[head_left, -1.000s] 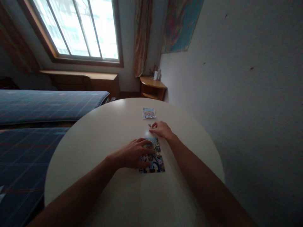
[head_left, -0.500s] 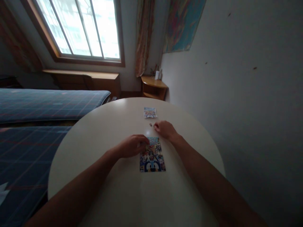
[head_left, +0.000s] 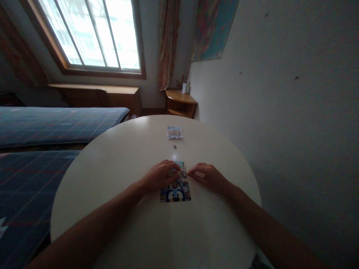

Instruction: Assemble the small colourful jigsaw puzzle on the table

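Observation:
A colourful jigsaw puzzle (head_left: pixel 176 195), with a blue cartoon dog's face along its near edge, lies flat on the round table. My left hand (head_left: pixel 161 175) rests over its left and upper part with the fingers apart, covering some of the picture. At the puzzle's right edge, thumb and forefinger of my right hand (head_left: pixel 207 177) are pinched on a small jigsaw piece, mostly hidden by the fingertips. Beyond the puzzle lie a few tiny loose pieces (head_left: pixel 175 147), too small to make out clearly.
A small printed packet or picture sheet (head_left: pixel 174 133) lies near the far side of the white round table (head_left: pixel 112 160). To the left are beds with plaid mattresses (head_left: pixel 56 125). A wooden corner shelf (head_left: pixel 181 98) stands behind the table, and a wall runs along the right.
My right hand has come back from the loose pieces to the puzzle's right edge. Fewer loose pieces show now. My left hand stays on the puzzle, and the view has shifted slightly.

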### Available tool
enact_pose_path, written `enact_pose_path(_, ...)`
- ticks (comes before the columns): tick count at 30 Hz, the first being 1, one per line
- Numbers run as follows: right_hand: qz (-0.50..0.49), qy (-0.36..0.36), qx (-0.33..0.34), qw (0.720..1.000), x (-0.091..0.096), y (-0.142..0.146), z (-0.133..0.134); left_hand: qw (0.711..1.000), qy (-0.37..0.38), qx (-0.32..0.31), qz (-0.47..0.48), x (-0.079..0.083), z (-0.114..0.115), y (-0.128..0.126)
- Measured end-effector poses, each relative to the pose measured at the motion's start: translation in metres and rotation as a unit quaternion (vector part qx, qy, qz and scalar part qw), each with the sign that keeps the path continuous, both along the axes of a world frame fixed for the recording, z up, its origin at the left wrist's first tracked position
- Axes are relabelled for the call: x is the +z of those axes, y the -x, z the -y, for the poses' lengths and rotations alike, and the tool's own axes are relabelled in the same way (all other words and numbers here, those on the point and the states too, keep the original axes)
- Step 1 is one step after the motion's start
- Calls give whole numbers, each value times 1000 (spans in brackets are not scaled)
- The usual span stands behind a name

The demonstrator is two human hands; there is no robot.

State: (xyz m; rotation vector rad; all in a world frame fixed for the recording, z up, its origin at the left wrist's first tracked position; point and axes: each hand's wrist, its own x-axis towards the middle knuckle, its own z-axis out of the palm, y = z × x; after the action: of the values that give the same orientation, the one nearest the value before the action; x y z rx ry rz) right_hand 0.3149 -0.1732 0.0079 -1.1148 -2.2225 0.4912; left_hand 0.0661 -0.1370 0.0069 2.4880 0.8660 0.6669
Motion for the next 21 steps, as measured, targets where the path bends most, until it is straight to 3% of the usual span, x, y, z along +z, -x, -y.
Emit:
enact_pose_path(3, -11, -6, 22, 1000, -5, 2, 2, 997, 0, -76, 1, 0, -1, 1)
enact_pose_path(7, 6, -32, 72, 997, -3, 3, 2, 992, -8, -122, -11, 3, -3, 4)
enact_pose_path(14, 55, -76, 34, 995, 0, 0, 8, 990, -30, -136, -33, 6, -2, 6)
enact_pose_path(21, 91, -28, -3, 995, 3, 8, 16, 989, -39, -134, -50, 7, -1, 7)
